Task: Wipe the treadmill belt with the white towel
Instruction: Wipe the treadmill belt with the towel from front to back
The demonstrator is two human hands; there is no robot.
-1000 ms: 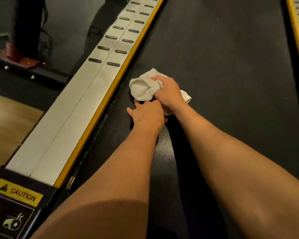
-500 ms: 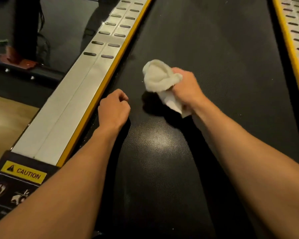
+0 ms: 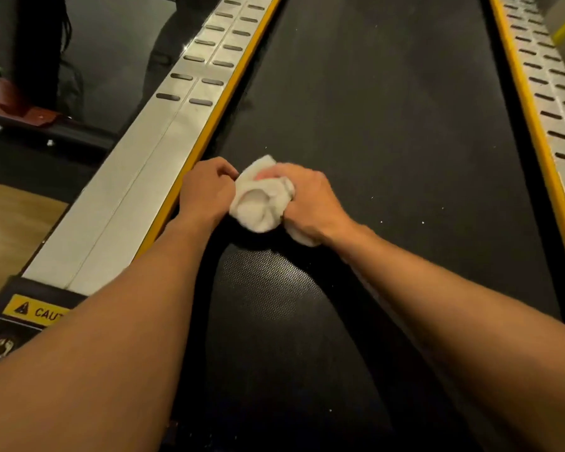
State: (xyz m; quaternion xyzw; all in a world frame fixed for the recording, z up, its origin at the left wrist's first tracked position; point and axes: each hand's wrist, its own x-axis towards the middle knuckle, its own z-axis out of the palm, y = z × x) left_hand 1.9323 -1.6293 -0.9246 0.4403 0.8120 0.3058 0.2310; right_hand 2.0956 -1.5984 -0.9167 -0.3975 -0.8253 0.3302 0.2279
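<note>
White bunched towel (image 3: 258,205) gripped in right hand (image 3: 309,203) on black treadmill belt (image 3: 388,125). Left hand (image 3: 206,190) touching, hold unclear; forearm (image 3: 111,337) part-covers yellow caution label (image 3: 30,309)

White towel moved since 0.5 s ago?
Yes. The crumpled white towel, gripped by the right hand, came nearer the person and left, toward the yellow edge strip.

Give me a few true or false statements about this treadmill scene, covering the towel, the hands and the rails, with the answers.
1. The white towel is bunched up on the black treadmill belt. True.
2. The right hand grips the towel. True.
3. The towel lies on the silver side rail. False: it is on the belt, near that rail.
4. The yellow caution label sits at the lower right. False: it is at the lower left.
</note>
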